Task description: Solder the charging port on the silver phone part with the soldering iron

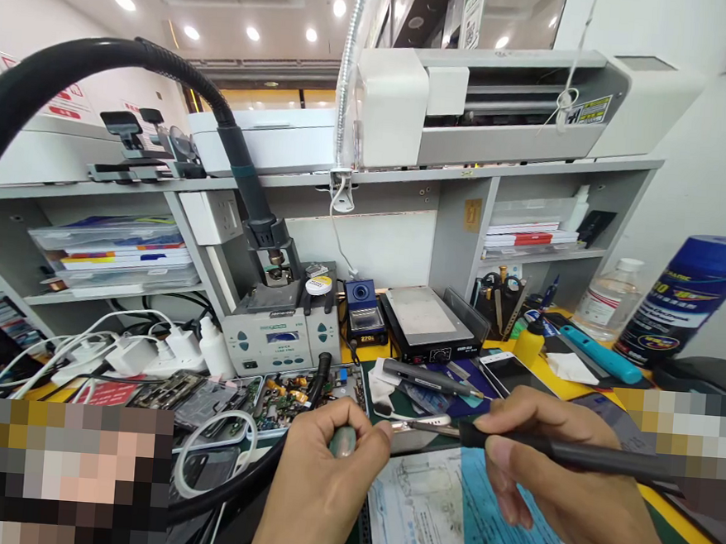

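Left hand pinches what seems metal, right hand grips black tool, cable and boards crowding left

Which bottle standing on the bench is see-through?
The white-capped clear bottle, just left of the big blue spray can; the small yellow bottle and the white bottle look opaque.

Lg white machine sits atop grey shelf unit; clear trays w/ papers on L shelf. Below, L to R: pwr strip w/ white plugs, white squeeze btl, grey stn w/ display, sm. blue unit reading approx. 270, flat metal-top plate, yellow btl, clear btl w/ white cap, blue spray can. Teal tool lies near clear btl.
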Available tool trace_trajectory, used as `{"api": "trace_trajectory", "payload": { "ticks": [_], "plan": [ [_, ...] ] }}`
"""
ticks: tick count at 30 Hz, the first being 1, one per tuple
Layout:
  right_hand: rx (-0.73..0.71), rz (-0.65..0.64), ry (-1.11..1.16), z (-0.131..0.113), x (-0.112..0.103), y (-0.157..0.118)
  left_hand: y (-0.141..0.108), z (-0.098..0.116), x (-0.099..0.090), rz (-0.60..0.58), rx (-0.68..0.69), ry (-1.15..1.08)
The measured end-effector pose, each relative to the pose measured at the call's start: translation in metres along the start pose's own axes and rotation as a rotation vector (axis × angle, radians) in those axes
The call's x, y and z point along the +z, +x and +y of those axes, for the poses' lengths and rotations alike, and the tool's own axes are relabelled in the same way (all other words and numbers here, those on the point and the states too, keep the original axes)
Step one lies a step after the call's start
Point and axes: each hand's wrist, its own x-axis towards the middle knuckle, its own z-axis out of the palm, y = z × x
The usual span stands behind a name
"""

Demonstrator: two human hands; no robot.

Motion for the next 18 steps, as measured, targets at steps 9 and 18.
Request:
{"api": "trace_trajectory", "payload": {
  "ticks": [9, 18],
  "plan": [
    [0.005, -0.009, 0.093, 0.0022, -0.0014, 0.0013, -0.0005, 0.0007, -0.0002, -0.005, 0.001, -0.005],
    [0.034, -0.043, 0.103, 0.0044, -0.0015, 0.0009, -0.0004, -0.0002, 0.0001, -0.003, -0.005, -0.011]
  ]
}}
